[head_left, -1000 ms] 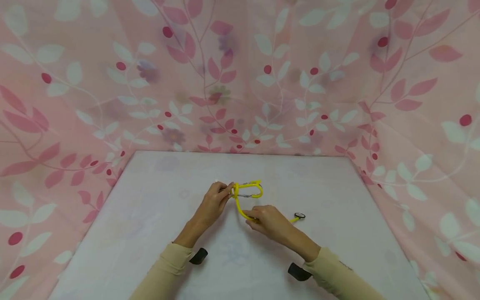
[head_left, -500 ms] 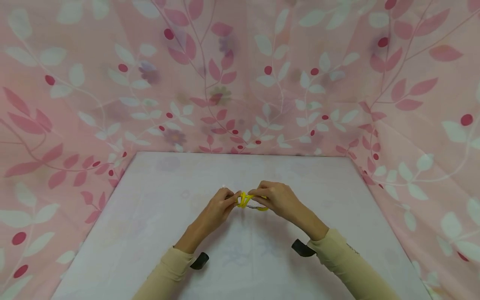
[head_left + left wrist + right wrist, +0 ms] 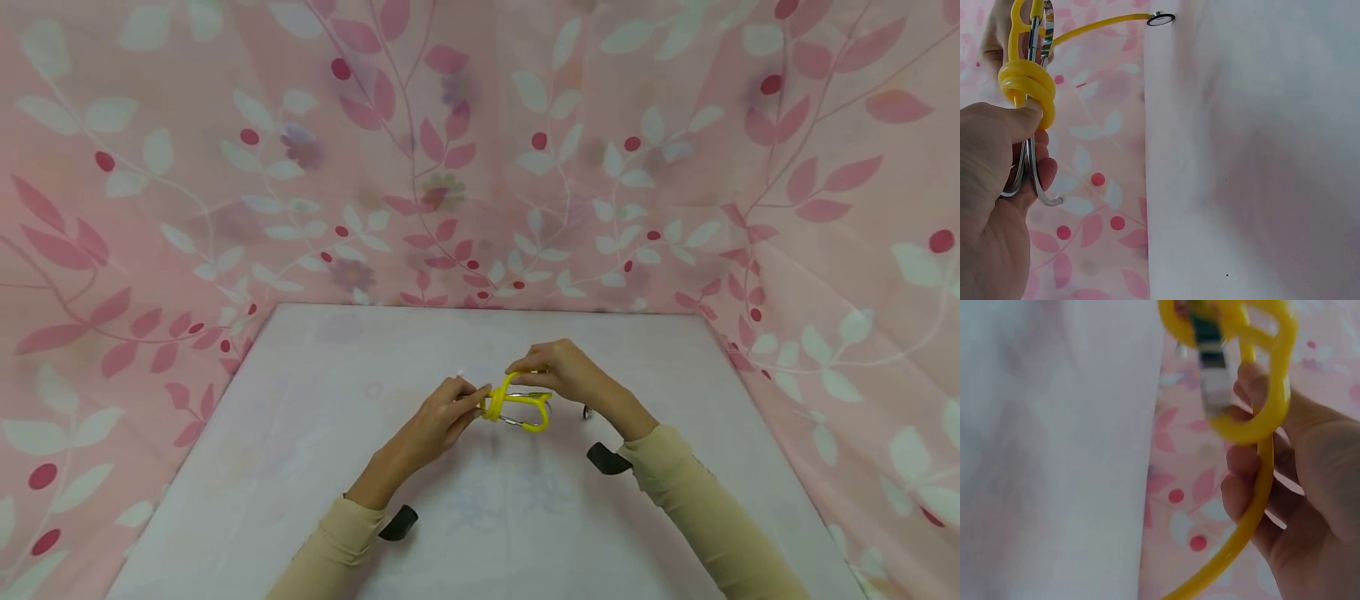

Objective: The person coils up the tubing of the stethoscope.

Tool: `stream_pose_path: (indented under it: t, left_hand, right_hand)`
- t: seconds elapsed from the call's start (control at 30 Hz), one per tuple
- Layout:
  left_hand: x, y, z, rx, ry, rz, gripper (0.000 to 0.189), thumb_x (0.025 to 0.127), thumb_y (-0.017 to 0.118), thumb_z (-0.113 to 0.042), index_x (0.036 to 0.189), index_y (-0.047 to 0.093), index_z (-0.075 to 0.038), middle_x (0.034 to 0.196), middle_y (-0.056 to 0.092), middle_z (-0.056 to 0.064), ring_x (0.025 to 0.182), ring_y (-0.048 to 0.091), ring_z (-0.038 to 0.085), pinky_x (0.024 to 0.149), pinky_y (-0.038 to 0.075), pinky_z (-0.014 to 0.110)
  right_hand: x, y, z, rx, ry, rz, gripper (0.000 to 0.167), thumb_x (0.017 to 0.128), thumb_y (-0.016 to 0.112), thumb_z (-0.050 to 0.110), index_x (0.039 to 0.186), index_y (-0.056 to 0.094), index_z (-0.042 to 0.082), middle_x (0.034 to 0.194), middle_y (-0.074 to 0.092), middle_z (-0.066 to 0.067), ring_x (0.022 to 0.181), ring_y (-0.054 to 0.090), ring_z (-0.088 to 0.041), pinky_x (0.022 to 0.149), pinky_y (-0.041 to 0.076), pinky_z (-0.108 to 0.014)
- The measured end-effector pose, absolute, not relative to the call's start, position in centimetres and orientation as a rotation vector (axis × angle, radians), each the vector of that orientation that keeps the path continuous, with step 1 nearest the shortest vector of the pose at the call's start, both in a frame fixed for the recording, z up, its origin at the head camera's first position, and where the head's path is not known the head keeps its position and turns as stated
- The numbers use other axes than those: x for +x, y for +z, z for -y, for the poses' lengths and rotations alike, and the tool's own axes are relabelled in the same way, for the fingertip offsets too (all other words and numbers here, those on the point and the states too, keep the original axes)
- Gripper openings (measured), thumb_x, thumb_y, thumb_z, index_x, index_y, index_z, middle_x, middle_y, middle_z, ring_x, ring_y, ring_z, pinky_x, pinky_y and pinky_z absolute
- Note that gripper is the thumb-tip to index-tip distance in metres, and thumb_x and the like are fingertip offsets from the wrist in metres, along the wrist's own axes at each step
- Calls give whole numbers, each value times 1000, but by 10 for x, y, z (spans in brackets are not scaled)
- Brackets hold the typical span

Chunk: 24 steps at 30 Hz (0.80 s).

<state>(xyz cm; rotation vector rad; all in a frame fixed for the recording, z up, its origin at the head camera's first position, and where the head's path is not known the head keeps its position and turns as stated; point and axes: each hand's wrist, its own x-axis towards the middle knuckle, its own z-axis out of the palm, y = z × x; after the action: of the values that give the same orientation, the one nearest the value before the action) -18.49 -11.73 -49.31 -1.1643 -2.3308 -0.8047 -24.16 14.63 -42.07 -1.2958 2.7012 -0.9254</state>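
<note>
A stethoscope with yellow tubing is held above the table by both hands. My left hand (image 3: 438,421) grips its metal ear tubes (image 3: 1034,165), thumb against the coil of tubing (image 3: 1027,84) wound around them. From that coil a yellow loop (image 3: 542,417) sticks out to the right. My right hand (image 3: 577,379) pinches the free length of tube (image 3: 1254,515) just above and right of the coil. The round chest piece (image 3: 1160,19) dangles at the tube's far end, partly hidden behind the right wrist in the head view.
A white-covered table (image 3: 360,350) lies under the hands. Pink leaf-patterned cloth (image 3: 480,167) surrounds it at the back and sides. Dark wrist-worn pieces (image 3: 609,458) stick out below both sleeves.
The right hand has risen from below the coil to above it, carrying the tube up and around. The coil shows more tubing now, and the left hand has shifted slightly right while keeping its grip.
</note>
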Motion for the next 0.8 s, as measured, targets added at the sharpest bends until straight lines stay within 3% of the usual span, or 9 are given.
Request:
stream_pose_path:
  t: [0.1,0.3,0.53,0.63,0.8]
  left_hand:
    - [-184,-491,116,-1190,-860,2319,46,89,70,-9,133,60,-1,109,59,7,97,55,15,78,53,18]
    - [-183,-488,114,-1229,-897,2291,42,97,60,-12,137,55,0,114,58,9,104,55,17,83,53,20]
    - [-180,-483,115,-1184,-910,2334,47,96,61,-10,142,51,-5,118,57,10,106,54,17,85,54,23]
    - [-179,-482,115,-1157,-912,2341,47,96,62,-10,142,52,-4,119,57,10,105,52,17,86,55,25]
    - [-180,-484,115,-1107,-922,2307,45,95,62,-10,139,54,-2,118,58,10,106,52,18,84,55,25]
  right_hand:
    - [-249,-426,-152,-1238,-1051,-2573,24,88,72,25,109,77,15,85,72,6,66,53,-7,58,46,-19]
    - [-255,-433,-158,-1151,-1228,-2389,25,90,69,19,113,75,10,89,74,-8,68,55,-16,62,48,-20]
    - [-251,-444,-153,-1072,-1306,-2312,26,93,65,7,117,72,3,96,74,-10,77,62,-18,70,52,-22]
    - [-252,-462,-150,-1100,-1401,-2251,28,94,62,5,120,70,2,104,74,-14,76,67,-25,70,58,-29]
    - [-240,-485,-142,-1082,-1556,-2204,35,93,57,-7,128,60,-10,111,69,-29,77,70,-31,72,61,-36]
